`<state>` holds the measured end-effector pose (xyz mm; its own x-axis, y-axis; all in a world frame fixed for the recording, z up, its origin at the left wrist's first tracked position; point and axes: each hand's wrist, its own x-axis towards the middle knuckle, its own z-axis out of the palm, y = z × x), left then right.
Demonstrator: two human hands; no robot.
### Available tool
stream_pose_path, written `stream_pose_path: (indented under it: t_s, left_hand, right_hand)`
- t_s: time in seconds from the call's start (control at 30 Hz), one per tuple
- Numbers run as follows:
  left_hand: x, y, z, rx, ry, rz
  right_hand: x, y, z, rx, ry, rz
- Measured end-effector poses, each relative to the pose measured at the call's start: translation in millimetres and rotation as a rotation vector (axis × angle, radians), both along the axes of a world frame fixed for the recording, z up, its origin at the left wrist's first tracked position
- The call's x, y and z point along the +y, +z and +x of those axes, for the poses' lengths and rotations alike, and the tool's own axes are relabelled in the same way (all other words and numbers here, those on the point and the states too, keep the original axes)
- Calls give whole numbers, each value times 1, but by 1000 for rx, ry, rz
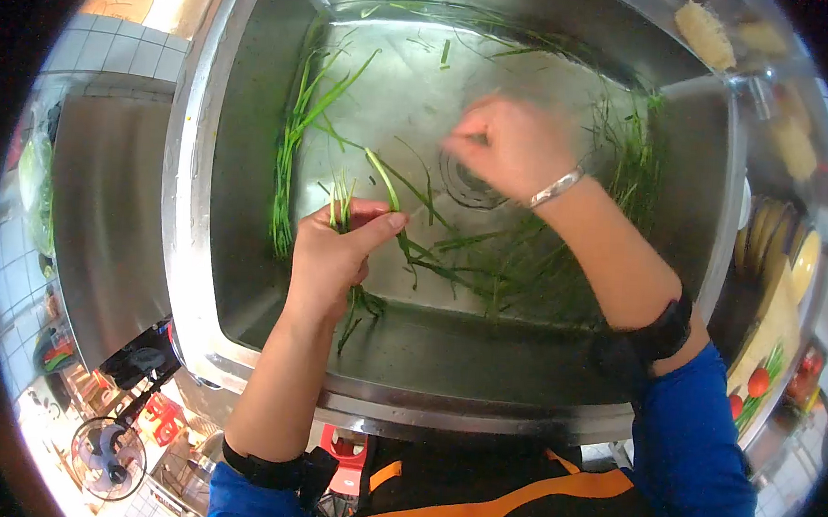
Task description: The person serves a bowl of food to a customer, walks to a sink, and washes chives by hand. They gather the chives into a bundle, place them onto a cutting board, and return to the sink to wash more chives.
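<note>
Below me is a steel sink (446,354) with water in it. My left hand (340,245) is closed round a few thin scallions (342,199); their pale ends stick up past the fingers and green leaves hang beneath. One more scallion stalk (385,177) rises by the thumb and index finger. My right hand (518,147), wearing a silver bracelet, is over the drain (474,182). Motion blurs it, but its fingers look curled in a pinch; whatever is in them cannot be made out. A bunch of scallions (287,177) lies along the sink's left wall.
Loose green leaves (625,167) float at the sink's right side and front. A steel counter (112,215) adjoins on the left. On the right, a cutting board (771,324) holds red vegetables (759,381) and greens. A loofah-like sponge (706,35) sits on the back right rim.
</note>
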<state>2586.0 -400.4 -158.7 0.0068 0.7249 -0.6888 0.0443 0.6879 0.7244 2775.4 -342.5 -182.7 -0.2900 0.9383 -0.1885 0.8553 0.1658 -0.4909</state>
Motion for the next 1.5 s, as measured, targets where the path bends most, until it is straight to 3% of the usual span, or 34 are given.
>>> stream_pose_path:
  t_s: [0.03, 0.07, 0.13, 0.23, 0.47, 0.6, 0.67, 0.77, 0.8, 0.87, 0.9, 0.93, 0.97, 1.0, 1.03, 1.1, 1.17, 1.33, 1.4, 1.5]
  left_hand:
    - [0, 0, 0, 24, -6, 11]
    - [1, 0, 0, 51, -9, 23]
    - [2, 3, -1, 51, -15, 28]
    - [5, 6, -3, 61, -35, 40]
    - [11, 6, -18, -129, -48, -26]
    - [10, 6, -19, -151, -77, -61]
    - [11, 3, -22, -136, -107, -78]
    - [11, -3, -26, 8, -86, -29]
    - [10, -11, -29, 11, -86, -27]
    - [9, -29, -36, 531, -96, 449]
    - [9, -31, -37, 626, -79, 632]
    - [10, -21, -32, 623, -80, 631]
    - [9, -7, -26, 383, 12, 406]
    - [9, 6, -18, 143, 98, 181]
    - [9, 12, -11, 45, 90, 139]
    - [10, 20, 1, 0, 111, 116]
    - [9, 17, 7, -110, 140, 116]
    - [15, 19, 14, -88, 303, 235]
    - [18, 21, 4, -56, 343, 300]
    - [26, 30, -19, -31, 352, 453]
  right_hand:
    - [-3, 8, -8, 208, 40, -209]
    - [-10, 8, -17, 208, 43, -208]
    - [-19, 2, -31, 859, 61, -399]
    - [-17, -1, -34, 963, -127, -598]
    - [-10, 1, -28, 1047, -246, -815]
    - [-7, -1, -23, 1060, -274, -770]
    - [0, -7, -16, 1059, -444, -683]
    - [20, -48, 11, 582, -478, -464]
    - [24, -57, 19, 585, -477, -463]
    - [29, -67, 31, -127, -258, -295]
    - [27, -62, 30, -128, -263, -293]
    - [20, -53, 24, 149, -237, -161]
    - [11, -44, 18, 424, -210, -27]
    - [4, -39, 8, 620, -157, -93]
    - [-4, -31, -5, 817, -101, -156]
    - [-14, -7, -22, 907, 3, -339]
    - [-15, -3, -35, 921, 57, -309]
    - [-11, 7, -44, 1001, 99, -358]
    - [-13, 19, -36, 1003, 138, -681]
    - [-12, 12, -20, 884, 273, -535]
